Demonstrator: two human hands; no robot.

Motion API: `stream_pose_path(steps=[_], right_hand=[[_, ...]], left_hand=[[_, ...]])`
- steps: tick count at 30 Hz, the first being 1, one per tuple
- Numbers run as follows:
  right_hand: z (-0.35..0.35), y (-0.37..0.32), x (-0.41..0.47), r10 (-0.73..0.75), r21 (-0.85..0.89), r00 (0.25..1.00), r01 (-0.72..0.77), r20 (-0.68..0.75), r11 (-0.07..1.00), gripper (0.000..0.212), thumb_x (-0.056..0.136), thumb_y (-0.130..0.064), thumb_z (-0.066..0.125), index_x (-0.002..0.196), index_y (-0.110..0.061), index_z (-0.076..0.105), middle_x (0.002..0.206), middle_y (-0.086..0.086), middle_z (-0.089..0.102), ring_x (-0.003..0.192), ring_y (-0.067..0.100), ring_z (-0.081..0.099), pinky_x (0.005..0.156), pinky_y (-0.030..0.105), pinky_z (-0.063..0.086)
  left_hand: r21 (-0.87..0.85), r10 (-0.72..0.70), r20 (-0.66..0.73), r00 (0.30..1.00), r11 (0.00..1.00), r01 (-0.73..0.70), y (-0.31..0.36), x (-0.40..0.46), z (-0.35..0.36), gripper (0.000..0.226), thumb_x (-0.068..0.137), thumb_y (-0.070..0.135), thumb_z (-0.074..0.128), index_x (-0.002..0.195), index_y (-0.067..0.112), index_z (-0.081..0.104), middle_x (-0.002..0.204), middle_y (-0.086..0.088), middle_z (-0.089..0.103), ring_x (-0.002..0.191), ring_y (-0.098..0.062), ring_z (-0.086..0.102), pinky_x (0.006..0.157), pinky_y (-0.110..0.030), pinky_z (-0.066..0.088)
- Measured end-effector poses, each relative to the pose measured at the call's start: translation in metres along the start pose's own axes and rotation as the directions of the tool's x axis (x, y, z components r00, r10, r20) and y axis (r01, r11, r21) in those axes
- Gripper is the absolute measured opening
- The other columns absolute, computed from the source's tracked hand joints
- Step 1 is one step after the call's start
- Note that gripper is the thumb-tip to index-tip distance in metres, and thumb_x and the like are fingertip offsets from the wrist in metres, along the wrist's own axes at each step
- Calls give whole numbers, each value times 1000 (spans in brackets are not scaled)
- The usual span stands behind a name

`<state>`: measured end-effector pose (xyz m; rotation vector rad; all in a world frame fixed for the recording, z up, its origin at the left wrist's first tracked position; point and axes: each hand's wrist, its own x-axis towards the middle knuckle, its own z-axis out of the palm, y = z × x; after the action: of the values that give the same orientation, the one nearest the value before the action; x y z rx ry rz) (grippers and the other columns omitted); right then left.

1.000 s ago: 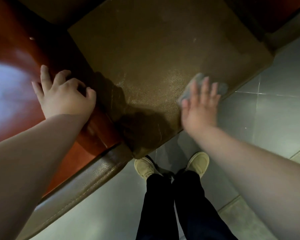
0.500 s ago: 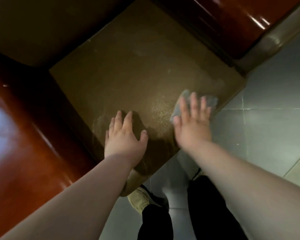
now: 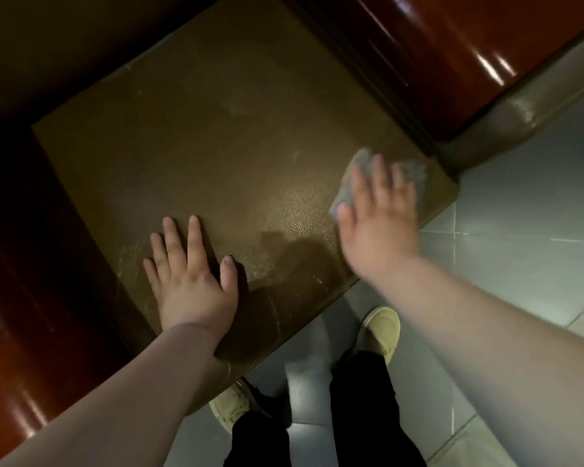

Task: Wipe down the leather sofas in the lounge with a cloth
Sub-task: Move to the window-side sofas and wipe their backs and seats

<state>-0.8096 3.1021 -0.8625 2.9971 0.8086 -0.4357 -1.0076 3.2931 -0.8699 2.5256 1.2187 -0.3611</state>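
A brown leather sofa seat cushion (image 3: 223,139) fills the middle of the head view. My right hand (image 3: 378,217) lies flat, fingers spread, pressing a grey cloth (image 3: 351,176) onto the cushion near its front right corner; the cloth shows past my fingertips and is blurred. My left hand (image 3: 189,274) rests palm down with fingers apart on the front left part of the cushion, holding nothing.
Glossy red-brown wooden armrests flank the seat, the left armrest (image 3: 21,298) and the right armrest (image 3: 452,45), with a leather-padded front (image 3: 520,112) on the right one. Grey tiled floor (image 3: 520,264) lies at the right. My legs in dark trousers and beige shoes (image 3: 381,332) stand at the seat's front edge.
My left hand came off the left armrest and settled flat on the cushion. My right hand slid the cloth to the right along the front edge, towards the corner.
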Motion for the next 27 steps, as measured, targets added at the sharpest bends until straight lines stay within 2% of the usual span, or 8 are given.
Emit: stream_pose_path(steps=[5, 8, 11, 14, 18, 22, 24, 27], right_hand=[[-6, 14, -8, -698, -20, 682, 719, 218, 695, 68, 104, -60, 24, 166, -38, 6, 176, -6, -6, 162, 24, -10, 129, 45, -5], [-21, 67, 49, -331, -11, 939, 333, 94, 943, 73, 101, -61, 17, 167, -30, 17, 176, 3, 8, 162, 29, 4, 128, 48, 7], [-22, 60, 62, 23, 75, 999, -25, 37, 997, 73, 102, -58, 12, 168, -27, 9, 176, 4, 3, 161, 29, 3, 128, 50, 8], [-3, 2, 18, -266, 47, 963, 264, 41, 963, 71, 105, -56, 20, 168, -27, 7, 176, 8, 0, 161, 33, -1, 130, 53, 5], [-6, -4, 11, -749, 36, 638, 756, 177, 653, 68, 105, -58, 31, 166, -35, 16, 176, -4, 4, 162, 23, -1, 131, 44, 2], [-26, 51, 96, -253, 51, 967, 251, 41, 967, 70, 104, -60, 13, 167, -29, 11, 176, 1, 7, 162, 25, 6, 130, 47, 11], [-35, 38, 109, 5, 112, 996, -15, 91, 994, 68, 106, -56, 8, 167, -28, 1, 176, 2, -3, 162, 26, 1, 129, 47, 10], [-22, -29, 68, -278, 0, 955, 279, 103, 960, 67, 106, -50, 9, 167, -25, -4, 175, 9, -11, 161, 34, -7, 129, 51, -2]], left_hand=[[-94, -102, -28, 994, 991, 99, 32, 29, -11, 73, 104, 64, 18, 166, 36, -5, 175, 1, -20, 162, -25, -16, 131, -48, -8], [-158, -208, -106, 972, 969, 190, 54, 69, -11, 75, 99, 66, 13, 167, 38, -2, 177, 0, -15, 163, -26, -13, 130, -47, -9], [-80, -214, -220, 952, 976, 201, 63, 76, 6, 78, 97, 65, 21, 167, 35, 7, 178, -1, -3, 164, -28, -4, 132, -51, -3], [-95, -209, -251, 945, 977, 191, 59, 74, 11, 77, 97, 61, 26, 167, 34, 11, 178, -2, 2, 164, -29, -1, 132, -50, -1], [-72, -224, -228, 948, 974, 213, 59, 76, 5, 77, 96, 61, 25, 167, 34, 10, 178, -1, 2, 164, -29, 0, 132, -50, 0], [-64, -188, -256, 948, 982, 178, 60, 76, 9, 78, 96, 60, 26, 167, 31, 12, 178, -3, 4, 163, -30, 2, 132, -52, 2], [-80, -199, -254, 946, 980, 184, 60, 74, 10, 78, 96, 58, 28, 168, 30, 15, 178, -5, 6, 163, -31, 3, 132, -53, 2], [-68, -193, -247, 950, 981, 181, 62, 73, 6, 79, 95, 57, 29, 168, 29, 16, 178, -5, 6, 163, -31, 2, 132, -53, 2]])
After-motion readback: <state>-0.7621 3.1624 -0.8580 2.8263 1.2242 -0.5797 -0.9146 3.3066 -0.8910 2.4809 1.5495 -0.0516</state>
